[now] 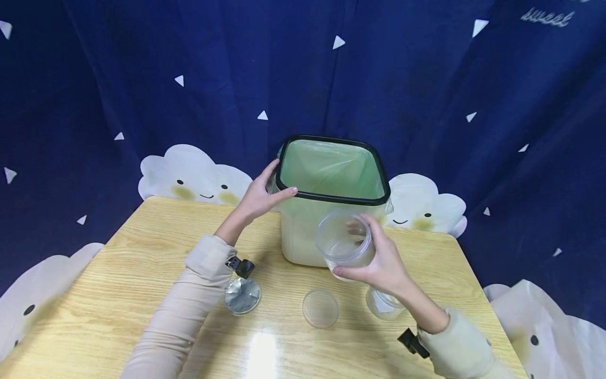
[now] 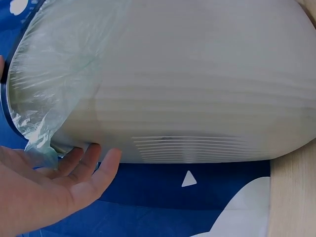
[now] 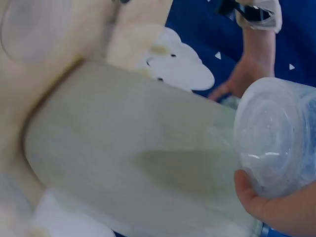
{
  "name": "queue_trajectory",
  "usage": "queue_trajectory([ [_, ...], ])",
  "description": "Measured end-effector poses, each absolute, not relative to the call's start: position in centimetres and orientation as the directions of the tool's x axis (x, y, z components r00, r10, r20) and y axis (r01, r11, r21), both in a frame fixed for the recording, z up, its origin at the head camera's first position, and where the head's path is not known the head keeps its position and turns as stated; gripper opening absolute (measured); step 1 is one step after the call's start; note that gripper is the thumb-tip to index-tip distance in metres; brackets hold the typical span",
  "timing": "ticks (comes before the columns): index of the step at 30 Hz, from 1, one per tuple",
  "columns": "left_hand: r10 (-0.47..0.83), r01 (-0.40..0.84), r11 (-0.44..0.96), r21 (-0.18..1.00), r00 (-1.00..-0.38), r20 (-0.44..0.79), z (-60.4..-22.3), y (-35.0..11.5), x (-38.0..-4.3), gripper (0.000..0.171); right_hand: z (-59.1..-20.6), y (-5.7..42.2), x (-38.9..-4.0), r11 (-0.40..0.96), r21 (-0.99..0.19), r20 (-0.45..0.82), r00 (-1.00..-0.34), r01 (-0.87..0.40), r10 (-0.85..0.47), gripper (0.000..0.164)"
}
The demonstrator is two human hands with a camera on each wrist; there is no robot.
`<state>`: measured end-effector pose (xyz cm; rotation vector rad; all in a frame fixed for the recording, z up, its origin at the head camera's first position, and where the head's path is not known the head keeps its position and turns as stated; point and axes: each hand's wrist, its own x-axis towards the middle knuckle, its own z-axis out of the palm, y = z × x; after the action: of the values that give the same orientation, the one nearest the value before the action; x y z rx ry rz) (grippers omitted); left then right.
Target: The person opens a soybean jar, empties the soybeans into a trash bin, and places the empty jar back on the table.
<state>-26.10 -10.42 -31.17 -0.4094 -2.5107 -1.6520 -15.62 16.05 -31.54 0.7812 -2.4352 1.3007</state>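
Note:
A pale trash bin [image 1: 307,237] with a black rim and a green plastic liner [image 1: 331,163] stands at the table's far side. My left hand [image 1: 258,197] spread at its left corner, thumb at the rim; in the left wrist view, the fingers [image 2: 89,170] lie along the bin's side by the bunched liner. With my right hand [image 1: 383,260] I grip a clear plastic jar [image 1: 343,252] around its side, in front of the bin and tilted. In the right wrist view the jar's round base [image 3: 266,133] shows, and the thumb presses beside it.
On the wooden table [image 1: 156,252] lie a crumpled silver foil disc [image 1: 242,296] and a clear round lid [image 1: 320,308]. Another clear container [image 1: 384,305] sits partly under my right wrist. A blue curtain [image 1: 213,63] hangs behind the bin.

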Motion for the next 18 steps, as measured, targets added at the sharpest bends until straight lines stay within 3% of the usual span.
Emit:
queue_trajectory([
  [5,0.171,0.280,0.370,0.886,-0.958,0.231,-31.2,-10.5,-26.2,0.083,-35.0,14.7,-15.7,0.381,-0.728,0.479,-0.821,-0.570,-0.311,0.089],
  [18,0.185,0.298,0.402,0.866,-0.952,0.242,-31.0,-10.7,-25.9,0.084,-42.0,11.0,-15.0,0.395,-0.817,0.325,-0.901,-0.421,-0.288,0.093],
])
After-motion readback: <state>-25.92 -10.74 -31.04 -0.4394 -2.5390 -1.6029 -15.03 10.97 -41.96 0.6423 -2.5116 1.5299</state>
